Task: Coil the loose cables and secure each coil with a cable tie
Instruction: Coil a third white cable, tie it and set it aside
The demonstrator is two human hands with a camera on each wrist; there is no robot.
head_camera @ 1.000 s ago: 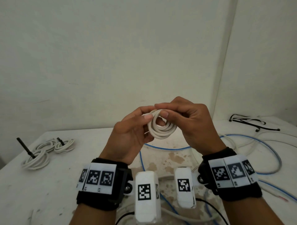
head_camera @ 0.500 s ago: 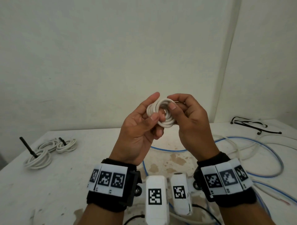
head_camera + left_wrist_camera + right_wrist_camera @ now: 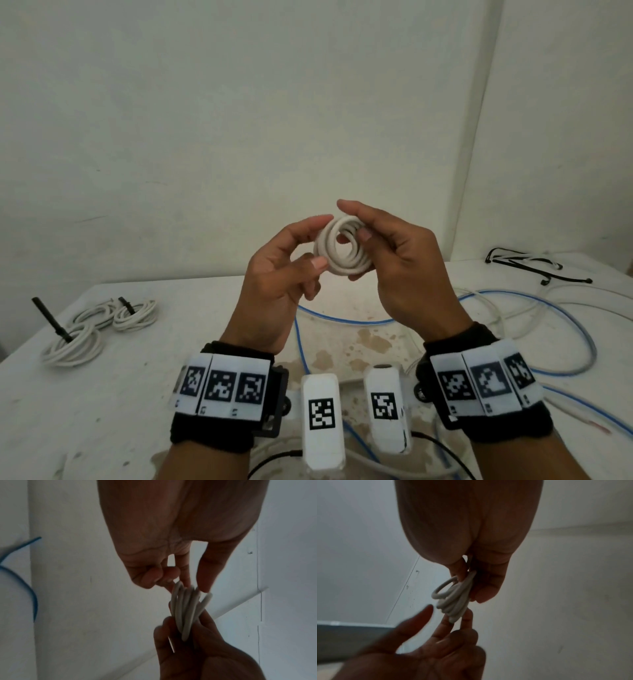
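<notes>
I hold a small white cable coil (image 3: 342, 251) in the air above the table (image 3: 102, 411), at chest height. My left hand (image 3: 322, 241) pinches its left side: the thumb lies on the lower edge and the index finger reaches along the top. My right hand (image 3: 356, 222) grips its right side, with the thumb on the front of the loops and the fingers behind. The left wrist view shows the coil (image 3: 187, 609) edge-on between both hands. In the right wrist view my right thumb goes through the coil (image 3: 453, 600). No tie shows on this coil.
Two tied white coils (image 3: 72, 346) (image 3: 135, 311) with black ties lie at the table's left. Loose blue cable (image 3: 342, 320) and white cable (image 3: 565, 298) sprawl over the middle and right. Black cable ties (image 3: 524, 263) lie at the back right. Walls stand close behind.
Both hands have lifted the coil higher. My left index finger has straightened along its top and the left thumb has shifted to the lower edge. The coil's opening now faces me.
</notes>
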